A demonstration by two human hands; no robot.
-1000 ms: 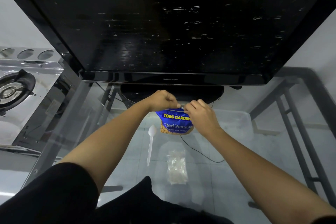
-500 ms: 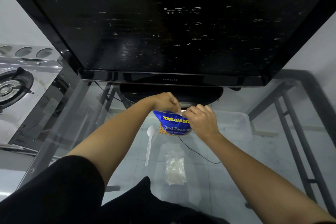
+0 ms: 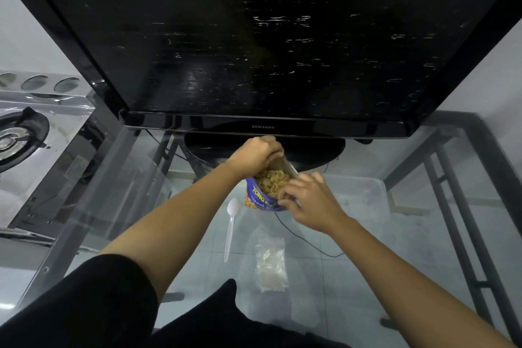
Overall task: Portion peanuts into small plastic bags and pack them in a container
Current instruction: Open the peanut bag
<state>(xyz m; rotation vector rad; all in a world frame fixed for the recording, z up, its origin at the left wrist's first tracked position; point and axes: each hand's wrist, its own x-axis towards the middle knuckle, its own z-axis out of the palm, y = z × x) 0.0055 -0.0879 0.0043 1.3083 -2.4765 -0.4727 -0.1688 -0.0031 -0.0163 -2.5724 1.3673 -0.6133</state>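
Observation:
A blue peanut packet (image 3: 261,202) is held above the glass table, its top pulled wide so the peanuts (image 3: 272,181) inside show. My left hand (image 3: 255,154) pinches the far edge of the mouth. My right hand (image 3: 309,202) pinches the near edge. A white plastic spoon (image 3: 231,223) lies on the glass just left of the packet. A stack of small clear plastic bags (image 3: 270,264) lies nearer to me. A clear plastic container (image 3: 367,192) sits to the right, behind my right hand.
A large black television (image 3: 254,37) on a round stand fills the back of the glass table (image 3: 118,192). A gas stove (image 3: 19,138) stands at the left. A black cable (image 3: 305,243) runs under the glass. Metal table legs show at the right.
The packet was shut with both hands pinching its top. Now its mouth is pulled apart, the left hand gone back and the right hand toward me, and the peanuts show.

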